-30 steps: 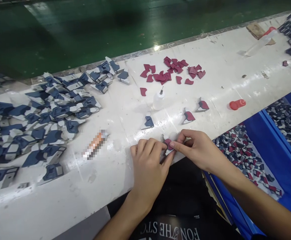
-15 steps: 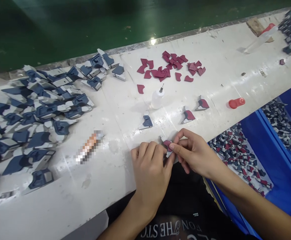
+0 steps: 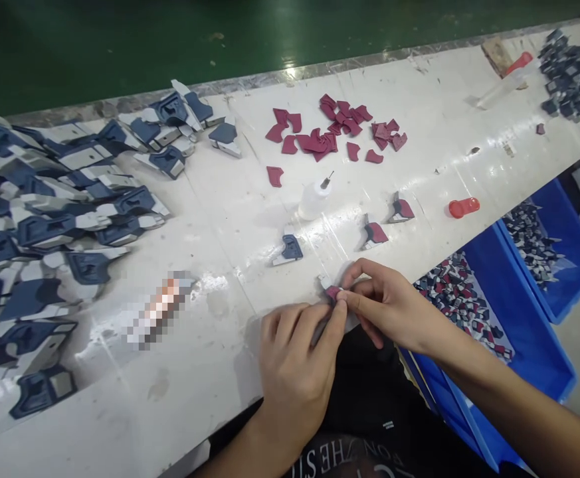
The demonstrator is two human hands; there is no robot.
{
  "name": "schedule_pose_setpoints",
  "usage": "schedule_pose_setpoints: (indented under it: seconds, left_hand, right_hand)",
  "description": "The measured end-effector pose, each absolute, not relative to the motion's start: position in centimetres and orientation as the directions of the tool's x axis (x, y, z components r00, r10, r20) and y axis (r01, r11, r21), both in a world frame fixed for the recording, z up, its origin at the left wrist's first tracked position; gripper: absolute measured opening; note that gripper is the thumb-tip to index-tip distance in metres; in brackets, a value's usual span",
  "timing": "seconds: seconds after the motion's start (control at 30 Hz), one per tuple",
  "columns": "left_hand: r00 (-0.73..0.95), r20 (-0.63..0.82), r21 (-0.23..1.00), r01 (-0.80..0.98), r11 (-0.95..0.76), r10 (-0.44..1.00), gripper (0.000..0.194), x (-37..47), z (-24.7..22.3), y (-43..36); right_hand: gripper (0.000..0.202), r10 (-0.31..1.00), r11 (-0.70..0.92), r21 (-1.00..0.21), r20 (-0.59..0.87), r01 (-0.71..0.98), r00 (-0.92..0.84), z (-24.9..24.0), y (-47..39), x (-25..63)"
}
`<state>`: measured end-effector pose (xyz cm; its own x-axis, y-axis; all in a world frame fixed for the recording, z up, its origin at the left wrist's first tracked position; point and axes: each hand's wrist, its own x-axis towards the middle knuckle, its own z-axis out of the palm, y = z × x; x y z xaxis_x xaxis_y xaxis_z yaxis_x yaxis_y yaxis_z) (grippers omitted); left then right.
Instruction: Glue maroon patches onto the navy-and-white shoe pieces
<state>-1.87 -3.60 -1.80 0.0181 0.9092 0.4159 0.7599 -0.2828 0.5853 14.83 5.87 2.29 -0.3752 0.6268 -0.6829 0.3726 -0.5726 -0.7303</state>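
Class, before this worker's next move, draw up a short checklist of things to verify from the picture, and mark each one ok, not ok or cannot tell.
1. Small maroon-faced part pinched by both the left hand and the right hand: ok.
2. Maroon face seated flush on its part: cannot tell, fingers cover it.
3. Glue bottle upright and uncapped behind the hands: ok.
4. Red cap lying loose on the table, off the bottle: ok.
5. Loose maroon pieces left in the pile: ok.
6. Two finished maroon-faced parts set apart from the single blue part: ok.
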Motion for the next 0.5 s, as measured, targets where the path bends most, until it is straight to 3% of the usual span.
schedule_pose_setpoints:
  seconds: [0.13,0.5]
  left_hand:
    - [0.034,0.404,0.608,0.737,-0.296,0.914,0.028,-2.0,-1.8,-3.6]
    - [0.055,0.344,0.642,0.714,-0.278,0.937,0.022,-2.2,-1.7,-3.3]
  right_hand:
    - [0.033,0.544,-0.570,-0.675,-0.738,0.469,-0.401,3.2,7.1,14.7]
    - [0.041,0.518,-0.532,-0.589,-0.795,0.608,-0.316,3.2,8.5,13.7]
